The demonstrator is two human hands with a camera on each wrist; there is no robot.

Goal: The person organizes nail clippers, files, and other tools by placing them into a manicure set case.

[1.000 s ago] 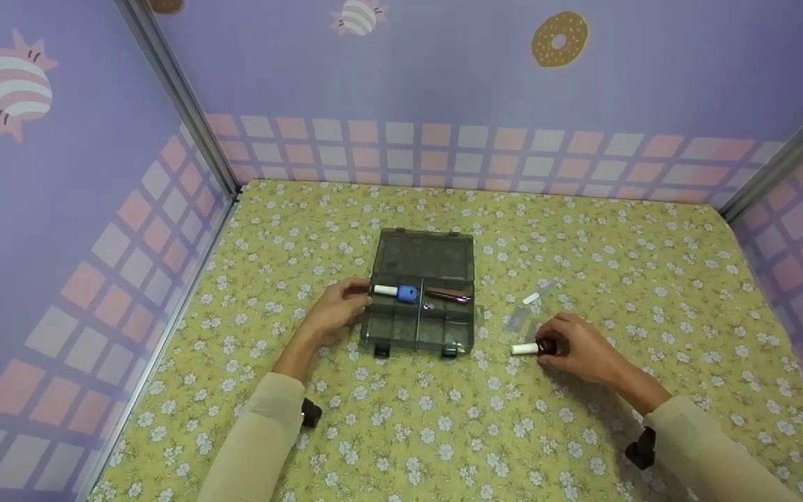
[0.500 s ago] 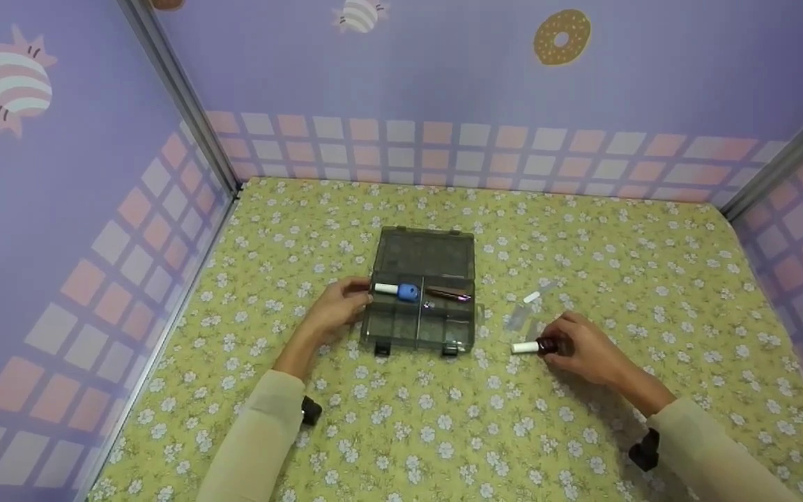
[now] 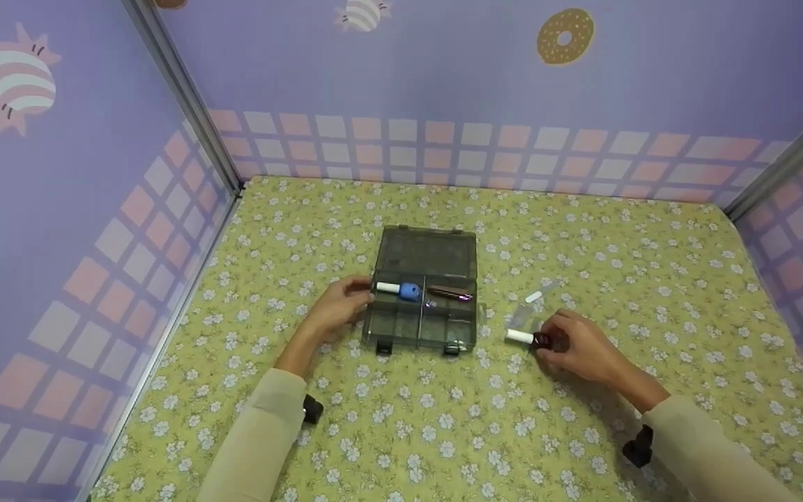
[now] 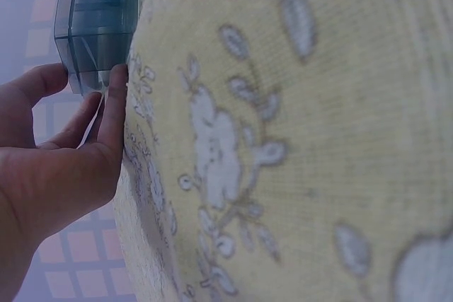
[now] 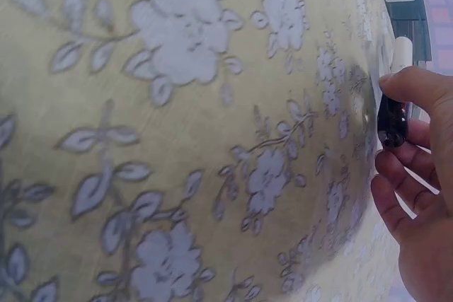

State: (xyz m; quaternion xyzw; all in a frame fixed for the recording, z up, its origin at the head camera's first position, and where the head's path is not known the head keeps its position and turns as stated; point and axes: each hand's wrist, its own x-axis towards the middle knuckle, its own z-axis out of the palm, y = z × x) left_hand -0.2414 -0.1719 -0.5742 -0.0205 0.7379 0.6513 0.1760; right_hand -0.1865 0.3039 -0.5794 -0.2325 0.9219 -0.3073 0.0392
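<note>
Tablecloth [image 3: 443, 432]: yellow-green, white flower print, covers the whole work surface.
Organizer box [image 3: 426, 288]: smoked clear plastic, lid open and lying back, centre of cloth; divided tray at front, two latches on the near edge.
Left hand [image 3: 337, 307]: at the box's left wall; thumb and fingers lightly curled round that side near its corner, bracing it, nothing else in it.
Right hand [image 3: 576, 343]: on the cloth right of the box, well apart from it; fingertips pinch the dark bottle, other fingers loosely curled.
Dark bottle [image 3: 531, 339]: small dark-red vial with white cap, lying sideways, cap towards the box; low over or on the cloth, cannot tell which.
Blue bottle [image 3: 399, 290]: blue with white cap, lying in the tray's rear left compartment.
Brown piece [image 3: 449, 294]: slim, rear right compartment.
Clear wrapper [image 3: 531, 307]: flat on cloth just behind the right hand.
</note>
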